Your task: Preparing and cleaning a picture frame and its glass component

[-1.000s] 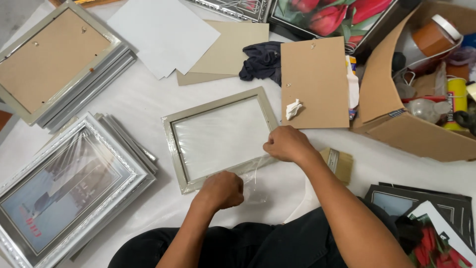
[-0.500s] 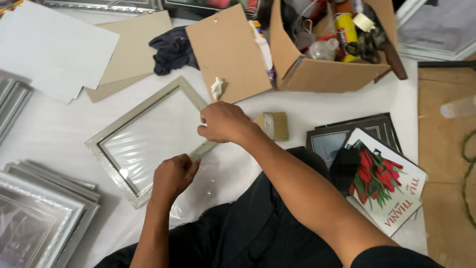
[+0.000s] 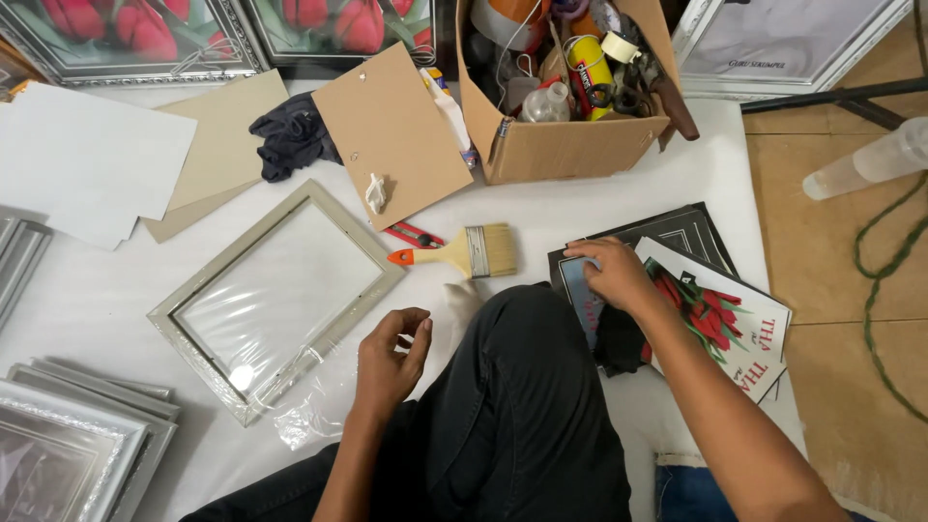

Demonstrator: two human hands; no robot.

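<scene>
Picture frame (image 3: 275,295), centre left: pale silver-grey moulding under clear glossy film. Paintbrush (image 3: 462,254), centre: orange tip, cream handle, silver ferrule, tan bristles. Backing board (image 3: 391,130), upper centre: plain light brown. Cardboard box (image 3: 570,145), top centre: brown. Cloth (image 3: 293,135), upper left: dark grey-black. Paper sheet (image 3: 87,159), upper left: white. Print (image 3: 725,319), right of centre: red tulips with green leaves on white. Work surface (image 3: 580,208): white. Floor (image 3: 831,251), right: tan tiles.

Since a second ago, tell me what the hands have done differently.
The right hand left the silver frame and moved right, onto the dark frame beside the tulip print. The left hand let go too, hovering by the knee. The frame, paintbrush and cardboard box stayed put.
</scene>
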